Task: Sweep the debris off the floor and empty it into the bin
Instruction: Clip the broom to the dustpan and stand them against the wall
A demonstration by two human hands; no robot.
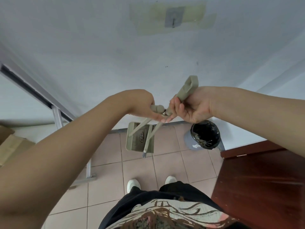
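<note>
I stand facing a white wall with both arms raised in front of me. My left hand (145, 107) grips the rounded top of the olive dustpan handle (156, 108). Its shaft runs down to the olive dustpan (132, 139), which hangs over the tiled floor with its comb teeth showing. My right hand (189, 107) grips the olive broom handle (186, 90); its looped end sticks up above my fist. The broom shaft slants down in front of the pan, and its small bristle tip (144, 154) shows at the pan's lower edge. The bin (205, 135), lined with a black bag, stands on the floor to the right.
A dark red wooden cabinet (260, 187) fills the lower right. A metal frame leg (89, 169) and cardboard boxes (9, 144) stand at the left. A hook plate (173, 17) is stuck high on the wall. My white shoes (133, 185) stand on beige tiles.
</note>
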